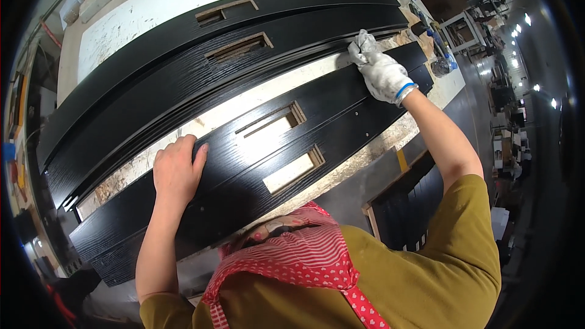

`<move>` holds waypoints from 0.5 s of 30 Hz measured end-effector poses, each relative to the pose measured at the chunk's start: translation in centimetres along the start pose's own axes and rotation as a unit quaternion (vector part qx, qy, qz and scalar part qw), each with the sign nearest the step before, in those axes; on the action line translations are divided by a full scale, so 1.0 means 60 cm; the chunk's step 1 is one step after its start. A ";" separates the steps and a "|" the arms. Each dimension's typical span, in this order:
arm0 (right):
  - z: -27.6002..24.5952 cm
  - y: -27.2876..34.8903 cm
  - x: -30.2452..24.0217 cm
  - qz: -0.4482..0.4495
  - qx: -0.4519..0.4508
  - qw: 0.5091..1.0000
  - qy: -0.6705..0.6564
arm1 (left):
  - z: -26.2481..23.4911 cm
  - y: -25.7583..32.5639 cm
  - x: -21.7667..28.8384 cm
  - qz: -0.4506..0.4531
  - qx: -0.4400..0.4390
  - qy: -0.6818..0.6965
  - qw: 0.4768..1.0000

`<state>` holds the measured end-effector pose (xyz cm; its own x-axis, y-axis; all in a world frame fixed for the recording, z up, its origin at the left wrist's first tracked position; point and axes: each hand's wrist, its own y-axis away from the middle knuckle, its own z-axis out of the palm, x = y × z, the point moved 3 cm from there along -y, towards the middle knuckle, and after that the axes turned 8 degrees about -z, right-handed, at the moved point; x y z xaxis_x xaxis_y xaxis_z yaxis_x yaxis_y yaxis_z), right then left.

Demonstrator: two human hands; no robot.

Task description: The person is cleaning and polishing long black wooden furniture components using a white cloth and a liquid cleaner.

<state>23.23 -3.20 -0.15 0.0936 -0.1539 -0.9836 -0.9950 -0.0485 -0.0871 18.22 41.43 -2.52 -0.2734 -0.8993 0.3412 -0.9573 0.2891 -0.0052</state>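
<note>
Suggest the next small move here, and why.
Perhaps slide the right hand leftward along the far edge of the near black boards: it is gloved and at that edge, while the bare left hand seems placed to steady them.

Bare left hand (pixel 175 170) on slotted black panel (pixel 332 93); white-gloved right hand (pixel 382 73) near its right end

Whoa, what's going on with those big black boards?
A person is handling the nearer black boards, which are slotted. Their bare left hand rests by the far edge. Their white-gloved right hand is at that edge too, farther right; whether it holds anything is unclear. More black boards lie beyond, across a gap, on the white table.
</note>
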 end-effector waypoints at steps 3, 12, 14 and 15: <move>0.116 0.014 -0.028 0.020 -0.187 0.797 0.574 | -0.001 0.007 -0.006 -0.015 0.000 -0.002 1.000; 0.143 0.001 -0.066 0.010 -0.282 0.832 0.478 | -0.012 0.015 -0.045 0.046 0.029 0.030 0.998; 0.115 0.001 -0.065 0.028 -0.166 0.985 0.039 | -0.013 0.018 -0.070 -0.018 -0.013 0.006 1.000; 0.124 0.014 -0.069 0.122 -0.072 0.990 -0.005 | -0.015 0.020 -0.072 -0.028 -0.011 0.004 1.000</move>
<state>21.74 4.73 2.65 -0.1492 -0.1695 -0.9742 -0.9727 -0.1522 0.1755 18.32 45.98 -3.17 -0.2178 -0.9119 0.3478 -0.9688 0.2451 0.0360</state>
